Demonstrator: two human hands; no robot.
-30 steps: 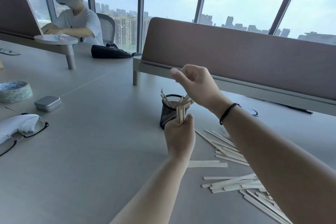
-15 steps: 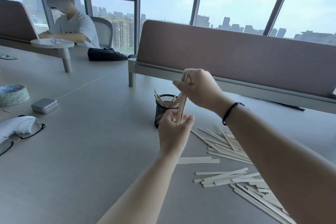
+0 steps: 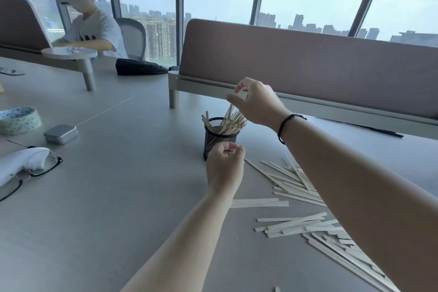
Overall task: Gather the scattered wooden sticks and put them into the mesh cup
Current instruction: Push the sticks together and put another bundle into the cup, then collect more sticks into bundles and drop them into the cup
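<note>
The black mesh cup (image 3: 216,140) stands mid-table, packed with wooden sticks (image 3: 233,122) that lean right. My right hand (image 3: 257,102) hovers just above their tops, thumb and fingers apart, with one stick's tip touching under the thumb. My left hand (image 3: 225,165) is in front of the cup's lower part with its fingers curled, and no stick shows in it. Many scattered sticks (image 3: 296,225) lie flat on the table to the right of the cup, partly hidden under my right forearm.
On the left lie a tape roll (image 3: 20,119), a small metal tin (image 3: 61,134), and glasses on a white cloth (image 3: 26,163). A padded divider (image 3: 308,71) runs behind the cup. Another person sits at the far left beside a black bag (image 3: 139,67).
The bundle of sticks held in both hands went down into the cup. My left hand let go and dropped in front of the cup; my right hand opened above the sticks.
</note>
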